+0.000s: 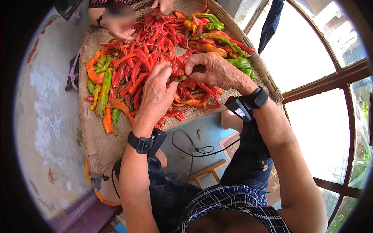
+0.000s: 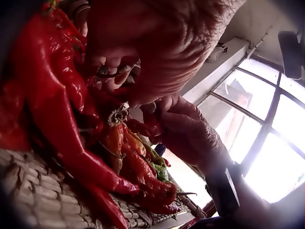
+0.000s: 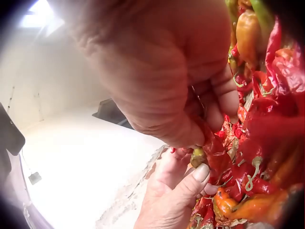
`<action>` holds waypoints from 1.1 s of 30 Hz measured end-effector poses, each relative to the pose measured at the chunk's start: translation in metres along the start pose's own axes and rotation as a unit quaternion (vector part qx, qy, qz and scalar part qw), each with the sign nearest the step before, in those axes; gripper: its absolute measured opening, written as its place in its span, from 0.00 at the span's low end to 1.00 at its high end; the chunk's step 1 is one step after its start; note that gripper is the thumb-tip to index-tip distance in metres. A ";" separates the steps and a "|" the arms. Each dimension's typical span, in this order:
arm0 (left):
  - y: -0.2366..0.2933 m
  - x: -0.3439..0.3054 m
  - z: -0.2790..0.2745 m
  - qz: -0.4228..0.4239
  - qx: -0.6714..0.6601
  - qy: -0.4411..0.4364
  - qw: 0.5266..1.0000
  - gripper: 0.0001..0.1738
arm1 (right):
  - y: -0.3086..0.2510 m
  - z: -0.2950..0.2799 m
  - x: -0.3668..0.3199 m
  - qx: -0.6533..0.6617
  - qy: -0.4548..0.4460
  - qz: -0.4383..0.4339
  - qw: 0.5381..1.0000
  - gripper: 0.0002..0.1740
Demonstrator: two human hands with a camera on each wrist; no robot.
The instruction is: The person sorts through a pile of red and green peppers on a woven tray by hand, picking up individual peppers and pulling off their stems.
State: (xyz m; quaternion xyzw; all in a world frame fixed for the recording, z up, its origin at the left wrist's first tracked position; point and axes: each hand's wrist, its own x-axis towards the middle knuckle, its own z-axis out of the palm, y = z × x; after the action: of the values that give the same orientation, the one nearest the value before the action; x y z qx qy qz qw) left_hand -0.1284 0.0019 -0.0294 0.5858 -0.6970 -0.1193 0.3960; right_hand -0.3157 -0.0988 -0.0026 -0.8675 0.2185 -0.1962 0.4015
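Observation:
Over the near part of a heap of red peppers, the left hand and right hand meet at one red pepper with a greenish-brown stem end. In the right wrist view the left hand has its thumb against that stem end, while the right hand pinches the pepper just above. The left wrist view shows the right hand with fingers curled round a red piece; the left hand hides part of its own fingertips.
The peppers lie on a woven tray with a raised rim. Another person's hands reach in at the far side. Green and orange peppers lie at the left. Below are a cable and a small wooden stool; windows stand right.

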 end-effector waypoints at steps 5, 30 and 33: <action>0.009 0.002 -0.007 -0.048 -0.014 -0.053 0.997 0.12 | 0.008 -0.002 -0.003 -0.014 0.020 -0.020 1.000 0.10; 0.015 0.006 -0.018 0.019 0.032 -0.014 0.999 0.22 | 0.004 -0.005 -0.003 0.059 0.027 0.036 0.997 0.16; 0.011 0.005 -0.003 0.074 0.047 -0.047 0.995 0.14 | 0.003 0.000 -0.001 0.128 0.034 0.000 0.991 0.17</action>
State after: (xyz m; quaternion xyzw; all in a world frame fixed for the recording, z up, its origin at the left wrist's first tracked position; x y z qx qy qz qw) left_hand -0.1345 0.0016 -0.0183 0.5447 -0.7610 -0.0841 0.3422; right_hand -0.3171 -0.0999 -0.0049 -0.8019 0.2055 -0.2521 0.5012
